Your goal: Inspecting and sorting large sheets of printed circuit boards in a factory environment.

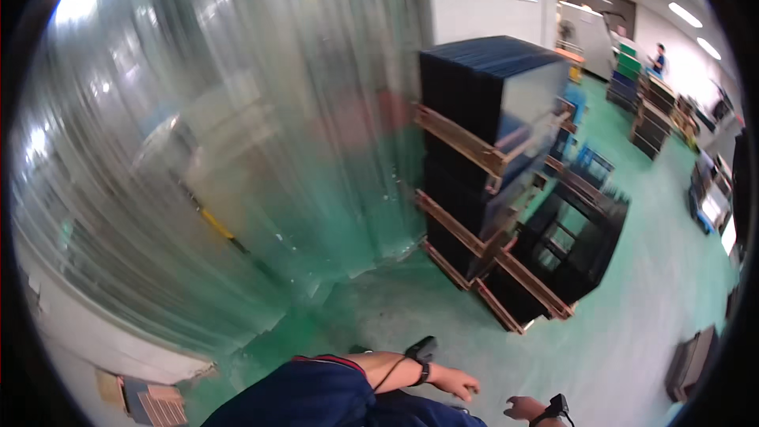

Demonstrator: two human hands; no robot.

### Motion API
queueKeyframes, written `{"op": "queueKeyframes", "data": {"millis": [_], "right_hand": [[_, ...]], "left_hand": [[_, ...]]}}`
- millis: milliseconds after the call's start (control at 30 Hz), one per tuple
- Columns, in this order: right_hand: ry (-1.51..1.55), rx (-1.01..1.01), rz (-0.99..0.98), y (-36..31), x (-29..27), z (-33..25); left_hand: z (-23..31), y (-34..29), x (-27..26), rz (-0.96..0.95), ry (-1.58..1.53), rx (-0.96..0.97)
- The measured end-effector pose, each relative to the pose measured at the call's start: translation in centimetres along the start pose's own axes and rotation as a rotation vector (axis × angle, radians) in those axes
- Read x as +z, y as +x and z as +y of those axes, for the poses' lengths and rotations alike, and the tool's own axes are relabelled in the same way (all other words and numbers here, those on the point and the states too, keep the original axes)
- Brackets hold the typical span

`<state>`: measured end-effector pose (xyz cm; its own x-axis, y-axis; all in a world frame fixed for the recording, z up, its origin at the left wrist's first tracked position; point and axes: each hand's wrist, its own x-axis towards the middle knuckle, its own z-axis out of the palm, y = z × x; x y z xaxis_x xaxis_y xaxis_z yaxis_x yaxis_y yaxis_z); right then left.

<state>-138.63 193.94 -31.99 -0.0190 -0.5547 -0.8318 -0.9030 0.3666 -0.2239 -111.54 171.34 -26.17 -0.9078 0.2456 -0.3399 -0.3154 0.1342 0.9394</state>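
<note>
My left hand (457,383) is held out over the floor at the lower middle, its fingers loosely bent and apart, with nothing in it. A dark strap with a small black device (421,350) sits on that wrist. Close by on the right, my right hand (523,408) shows at the lower edge, fingers apart and also holding nothing. It wears a similar black wrist device (560,406). Neither hand touches anything. Nearest ahead of them stands a low crate of black panels (553,245) framed by wooden bars.
A tall stack of dark sheets (462,83) in wooden frames rises behind the low crate. Clear hanging strip curtains (292,134) fill the left side. Flat cardboard (154,403) lies lower left. A dark box (692,364) stands at right; another person (658,59) is far off.
</note>
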Motion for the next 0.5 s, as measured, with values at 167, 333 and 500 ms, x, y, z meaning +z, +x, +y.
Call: {"op": "queueKeyframes", "data": {"millis": [167, 333, 500], "right_hand": [[-0.152, -0.366, 0.143, 7.7, -14.9, -18.3], [-0.044, -0.495, 0.075, 13.8, -22.3, -36.8], [-0.26, -0.516, -0.039, 21.7, -20.8, -36.1]], "left_hand": [[-13.4, -18.0, -7.0, 0.167, 0.107, -0.218], [-22.7, -32.4, -8.6, 0.436, -0.112, -0.52], [-18.7, -41.0, -12.3, 0.531, 0.296, -0.637]]}}
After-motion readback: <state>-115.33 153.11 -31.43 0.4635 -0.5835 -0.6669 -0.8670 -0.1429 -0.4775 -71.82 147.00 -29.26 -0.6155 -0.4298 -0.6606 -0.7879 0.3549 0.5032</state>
